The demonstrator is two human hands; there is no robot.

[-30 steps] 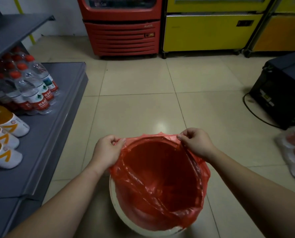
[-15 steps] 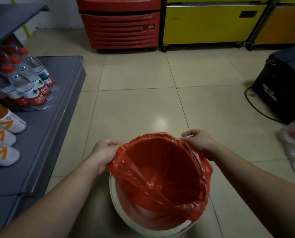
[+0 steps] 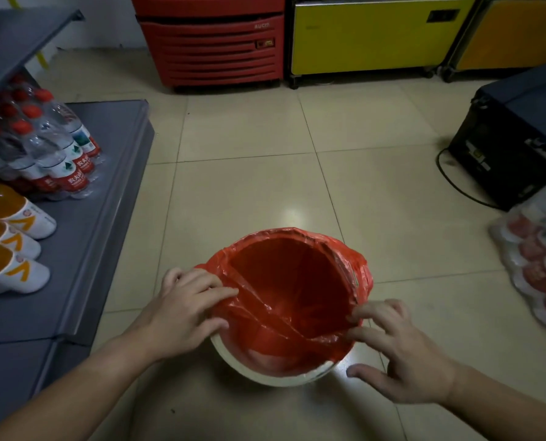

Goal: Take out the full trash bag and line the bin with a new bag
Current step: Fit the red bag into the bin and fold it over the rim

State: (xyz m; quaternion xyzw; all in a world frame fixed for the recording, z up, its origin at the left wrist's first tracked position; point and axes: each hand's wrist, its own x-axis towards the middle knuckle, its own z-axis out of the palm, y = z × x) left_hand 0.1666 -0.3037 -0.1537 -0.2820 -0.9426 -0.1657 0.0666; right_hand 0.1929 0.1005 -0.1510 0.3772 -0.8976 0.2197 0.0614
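Hands work at the near rim of a white bin (image 3: 278, 378) standing on the tiled floor (image 3: 249, 192), near the middle of the scene. A red bag (image 3: 294, 291) lines the bin: its far edge is folded down over the far rim, with a loose flap hanging at the far right, while the near edge sags inside, leaving a bare strip of white rim along the near side.

The left hand (image 3: 182, 316) lies on the left side of the bin, fingers fairly straight and spread, thumb underneath, with the bag's edge caught between thumb and fingers; it pinches the plastic there. The right hand (image 3: 405, 354) is at the near right of the bin, fingers spread and relaxed, its fingertips (image 3: 356, 316) touching the bag's edge, thumb held apart over the floor; it grips nothing.

On the left, a grey shelf (image 3: 106, 192) holds a pack of water bottles (image 3: 52, 148) with red caps and, nearer, orange drink bottles (image 3: 10, 237) lying on their sides. Along the far wall stand a red cooler (image 3: 211, 43) and a yellow cabinet (image 3: 367, 36). On the right sits a black box (image 3: 513, 138) with a cable on the floor, and nearer, a plastic-wrapped pack (image 3: 539, 262) of red and white goods.
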